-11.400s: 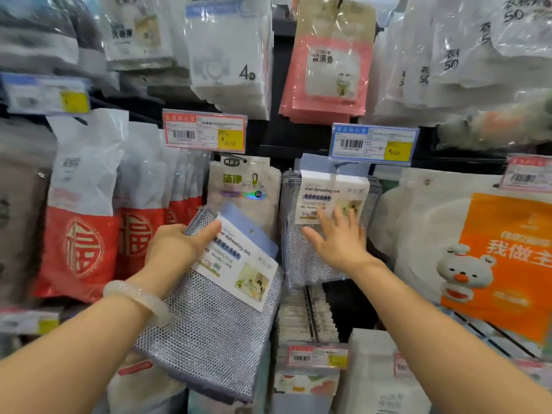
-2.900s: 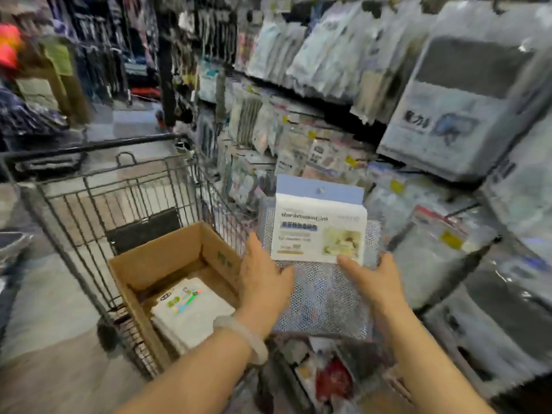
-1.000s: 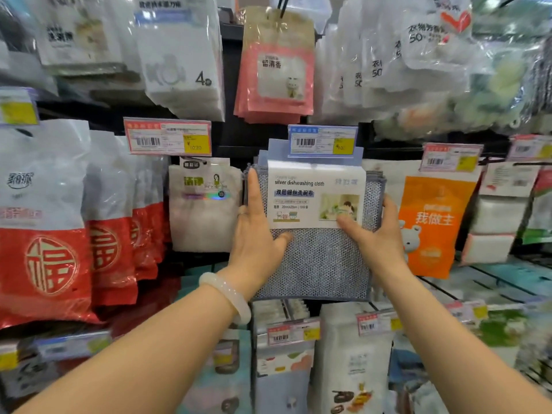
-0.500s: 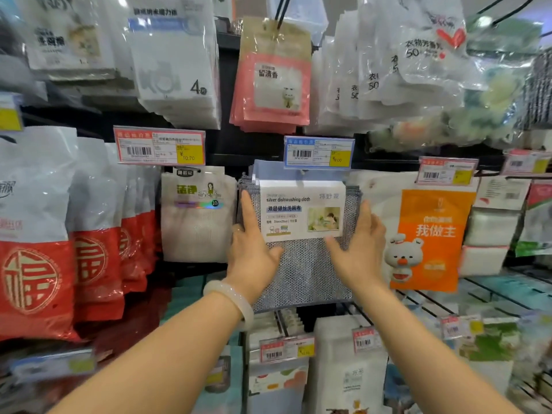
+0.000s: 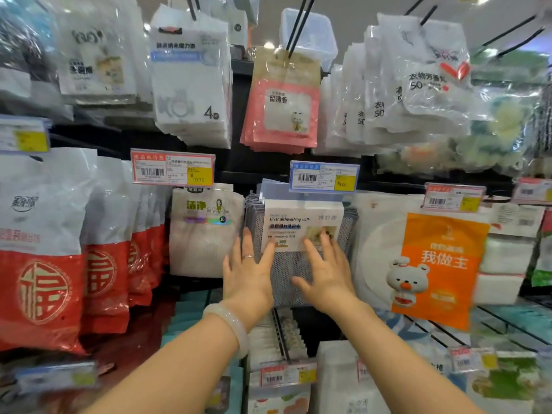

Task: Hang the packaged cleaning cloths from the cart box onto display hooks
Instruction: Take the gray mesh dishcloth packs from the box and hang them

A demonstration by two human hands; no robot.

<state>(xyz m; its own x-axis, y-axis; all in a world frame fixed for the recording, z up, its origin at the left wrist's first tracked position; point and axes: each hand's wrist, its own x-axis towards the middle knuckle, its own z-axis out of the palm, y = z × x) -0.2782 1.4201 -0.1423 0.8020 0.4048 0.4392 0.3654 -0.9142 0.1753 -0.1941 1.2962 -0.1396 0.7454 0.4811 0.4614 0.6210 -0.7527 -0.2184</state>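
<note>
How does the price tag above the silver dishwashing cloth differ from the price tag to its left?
The price tag above the silver dishwashing cloth is blue-bordered; the left price tag is red-bordered. The blue one hangs slightly lower and looks narrower. Both carry a barcode and a yellow price patch.

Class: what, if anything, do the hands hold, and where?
Nothing gripped: left hand and right hand lie flat, fingers spread, on the hanging grey mesh dishwashing cloth pack.
</note>
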